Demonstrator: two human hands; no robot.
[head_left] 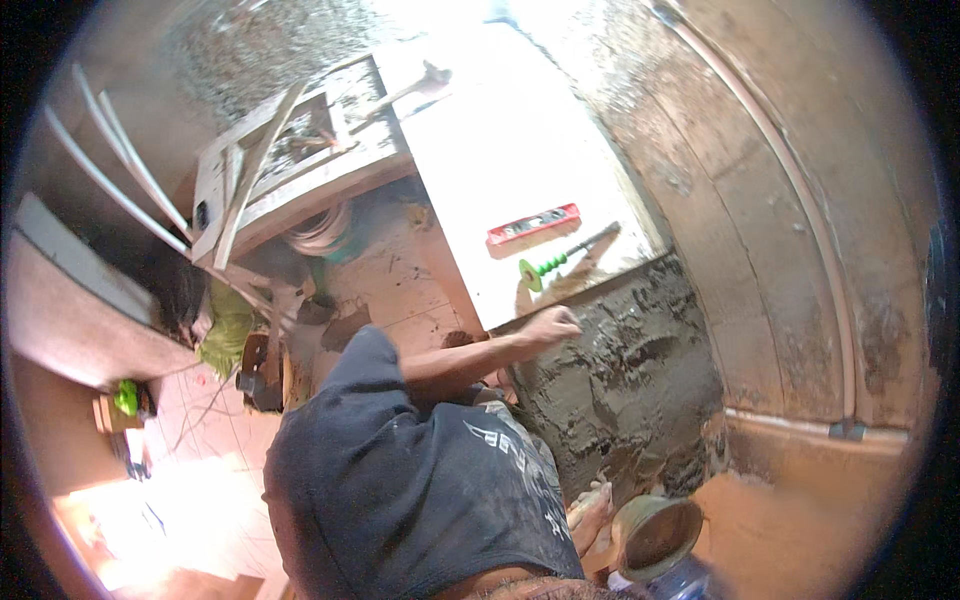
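My left hand (550, 331) is closed in a fist at the near edge of a white slab (500, 130), beside grey wet mortar (620, 370). I see nothing sticking out of the fist. Lower down, my right hand (592, 507) lies at the mortar's near side, next to a dirty bucket (657, 533). Its smeared fingers look stretched out, and part of the hand is hidden. A red spirit level (533, 225) rests on the slab. Close by lies a chisel (570, 258) with a green grip and round hand guard.
A grey wall with a pipe (790, 150) borders the mortar on the right. Far left stands a mortar-spattered counter frame (310, 170) with strips of wood and a trowel-like tool (425, 85). Tools and a green sack (228, 325) sit near the tiled floor (205, 410).
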